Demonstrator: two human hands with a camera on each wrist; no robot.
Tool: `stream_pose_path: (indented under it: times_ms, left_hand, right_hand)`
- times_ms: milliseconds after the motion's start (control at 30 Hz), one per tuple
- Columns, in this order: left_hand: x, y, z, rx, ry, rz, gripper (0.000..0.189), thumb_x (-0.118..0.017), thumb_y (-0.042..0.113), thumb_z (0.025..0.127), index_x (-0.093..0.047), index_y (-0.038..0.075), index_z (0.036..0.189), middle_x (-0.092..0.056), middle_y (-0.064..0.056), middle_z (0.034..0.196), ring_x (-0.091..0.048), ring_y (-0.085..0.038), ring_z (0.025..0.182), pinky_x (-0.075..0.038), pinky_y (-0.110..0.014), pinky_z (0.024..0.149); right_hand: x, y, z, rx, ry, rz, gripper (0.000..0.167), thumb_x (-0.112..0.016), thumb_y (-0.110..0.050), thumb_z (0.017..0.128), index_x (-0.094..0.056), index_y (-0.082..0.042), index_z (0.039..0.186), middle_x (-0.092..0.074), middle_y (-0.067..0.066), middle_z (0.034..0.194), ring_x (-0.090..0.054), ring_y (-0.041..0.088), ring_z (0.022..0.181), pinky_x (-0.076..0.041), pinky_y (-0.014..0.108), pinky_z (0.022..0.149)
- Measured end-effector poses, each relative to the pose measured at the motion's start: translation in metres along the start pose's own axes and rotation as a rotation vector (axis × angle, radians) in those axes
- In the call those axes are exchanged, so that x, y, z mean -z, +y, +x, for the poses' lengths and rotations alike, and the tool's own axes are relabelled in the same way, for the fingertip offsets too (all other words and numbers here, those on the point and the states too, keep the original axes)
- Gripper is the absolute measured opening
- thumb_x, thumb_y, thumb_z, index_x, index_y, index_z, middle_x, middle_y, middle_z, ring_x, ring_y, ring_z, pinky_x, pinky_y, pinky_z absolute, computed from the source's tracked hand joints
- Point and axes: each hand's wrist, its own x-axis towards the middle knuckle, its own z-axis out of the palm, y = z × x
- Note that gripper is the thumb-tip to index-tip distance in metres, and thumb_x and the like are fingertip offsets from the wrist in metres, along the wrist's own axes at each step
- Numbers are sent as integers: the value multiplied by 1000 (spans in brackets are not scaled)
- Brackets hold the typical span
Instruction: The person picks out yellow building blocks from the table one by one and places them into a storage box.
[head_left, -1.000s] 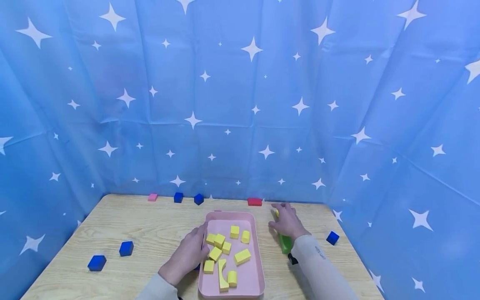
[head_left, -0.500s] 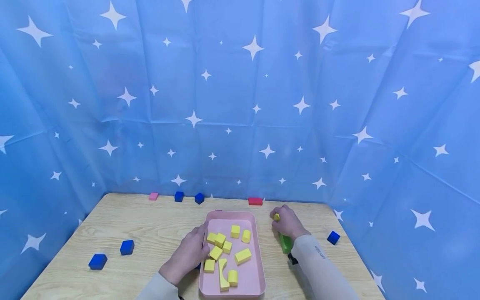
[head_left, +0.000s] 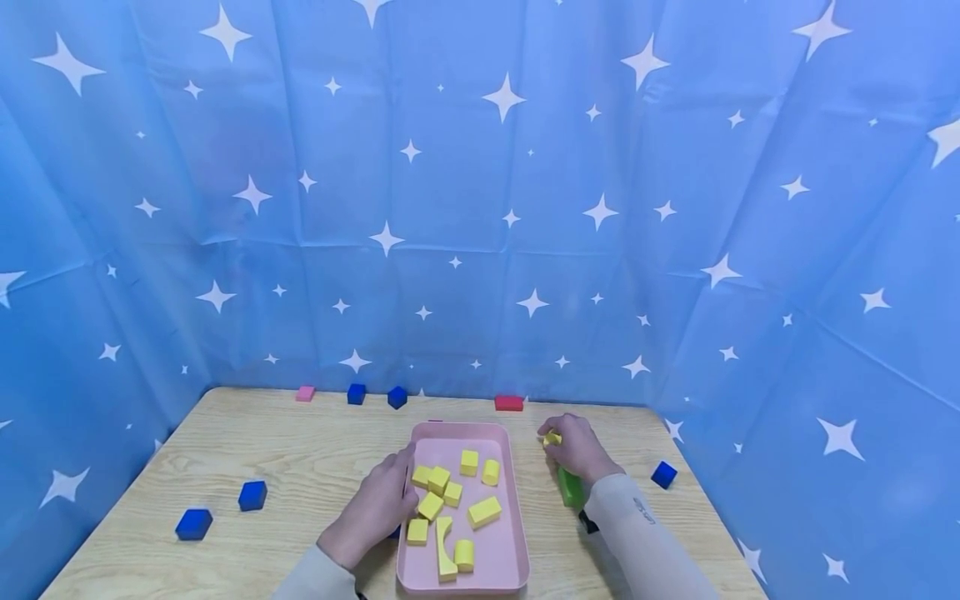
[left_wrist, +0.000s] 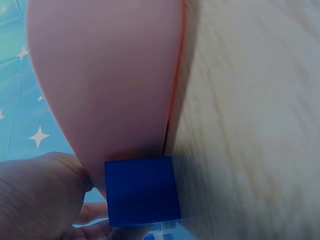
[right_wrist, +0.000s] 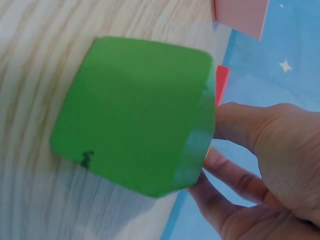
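My left hand (head_left: 375, 508) grips the left wall of a pink tray (head_left: 497, 571), thumb over the rim. Several yellow blocks (head_left: 484, 512) lie in the tray, among them cubes, cylinders and an arch-like piece. A blue cube (left_wrist: 142, 192) sits beside the tray's outer wall, close to my left fingers; the head view mostly hides it. Right of the tray, my right hand (head_left: 581, 448) pinches a small yellow block (head_left: 552, 438), partly covered by the fingers. Under that wrist stands a green block (head_left: 572, 489), which fills much of the right wrist view and hides the fingertips.
Two blue blocks (head_left: 252, 496) lie at the left. Along the back edge are a pink block (head_left: 305, 393), two more blue cubes (head_left: 356, 394) and a red block (head_left: 509, 403). Another blue cube (head_left: 663, 475) lies right of my right arm. A starry blue curtain (head_left: 480, 208) surrounds the table.
My right fingers, stretched over the yellow block a second ago, have curled in around it, and the block shows a little nearer to me. The left hand and tray have stayed put.
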Motion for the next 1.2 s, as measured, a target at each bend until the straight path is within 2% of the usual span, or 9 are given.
stream_pose_path:
  times_ms: [433,667,900,1200]
  left_hand:
    - [0,0,-1,-2,5,-1,76,-75,6,106,-44,-5,175,-64,-32,163,-69,-48,149,-63,-64,121]
    - [-2,-2,0,-20,22,16,74,-73,6,107,-45,-4,175,-68,-30,157,-73,-45,143,-65,-61,118]
    - [-4,-2,-1,-16,20,22,76,-74,6,106,-45,-3,175,-68,-30,157,-73,-43,142,-66,-61,116]
    - [-3,-2,-2,7,2,10,79,-75,7,105,-42,-3,177,-66,-31,161,-70,-47,147,-62,-65,121]
  right_hand:
    - [7,-14,-12,1,31,-24,29,-84,3,102,-86,-7,130,-81,16,130,-76,38,127,-69,57,111]
    - [9,-29,-24,12,49,5,30,-82,2,104,-86,-8,132,-81,13,125,-74,25,106,-71,49,94]
    - [11,-41,-36,-2,49,23,27,-85,-3,104,-86,-10,130,-80,9,121,-74,22,106,-73,46,94]
    - [15,-51,-51,38,65,14,27,-87,-4,103,-86,-10,129,-79,7,114,-72,18,98,-73,42,87]
